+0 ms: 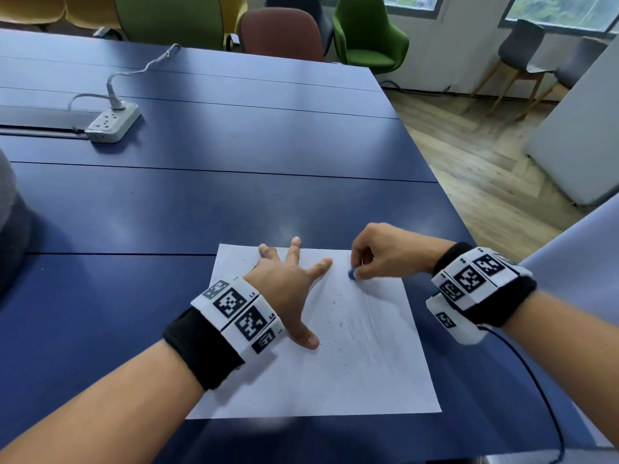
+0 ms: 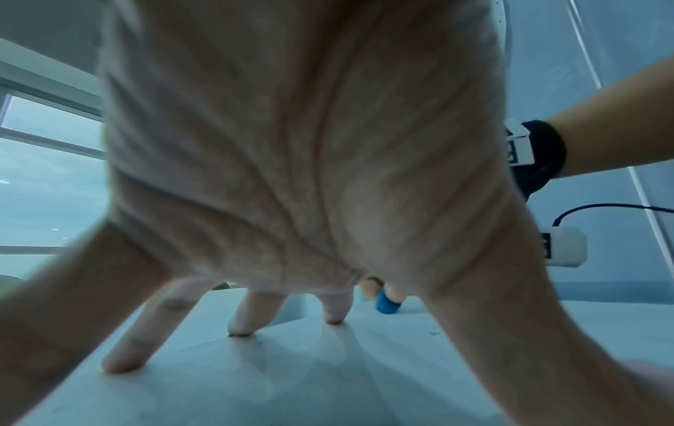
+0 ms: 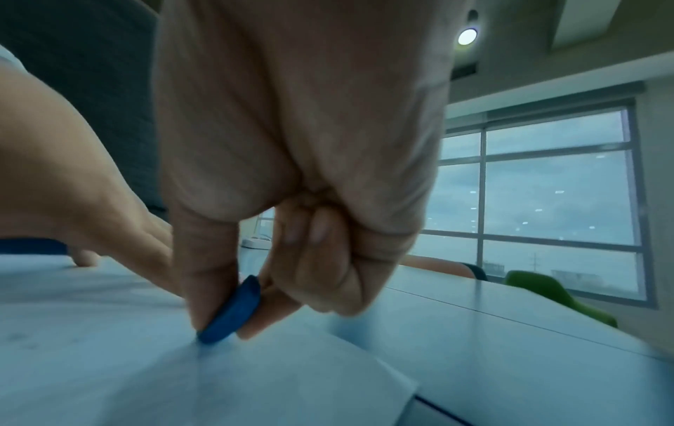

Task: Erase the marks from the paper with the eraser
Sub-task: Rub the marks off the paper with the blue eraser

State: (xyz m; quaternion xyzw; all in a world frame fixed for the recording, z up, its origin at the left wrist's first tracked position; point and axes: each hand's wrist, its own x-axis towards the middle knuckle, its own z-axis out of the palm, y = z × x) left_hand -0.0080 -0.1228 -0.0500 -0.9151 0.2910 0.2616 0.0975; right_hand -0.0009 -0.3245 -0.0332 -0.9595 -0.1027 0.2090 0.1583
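Paper [image 1: 361,373]: one white sheet, lying flat on the blue table [image 1: 201,202] at its near right part, one far corner showing in the right wrist view; it is serving here as the landmark for all entries below. Marks [image 1: 368,333]: faint grey pencil streaks running down the sheet's right-centre area, with small dark flecks (whether crumbs or leftover strokes cannot be told) scattering just left of them. Left hand [image 1: 288,279]: lying on the paper's upper left portion, fingers spreading wide and straight, fingertips [image 2: 239,328] pressing down on the sheet and the thumb reaching toward the sheet's middle; it is holding nothing. Right hand [image 1: 385,252]: hovering over the paper's upper right corner, its thumb and first fingers pinching the eraser while the remaining fingers are curling into the palm. Eraser [image 3: 233,311]: small, blue, rounded and flat like a disc, standing tilted on edge with its lower rim touching the paper near the upper right corner, just beyond the left hand's index finger. Wristbands [image 1: 237,313]: black with white coded tiles, sitting on both wrists at either side of the paper. Power strip [image 1: 112,123]: white, with one plug and cord in it, resting on the table well beyond the paper's far left. Chairs [image 1: 365,31]: green, brown and yellow, standing past the table's far edge.
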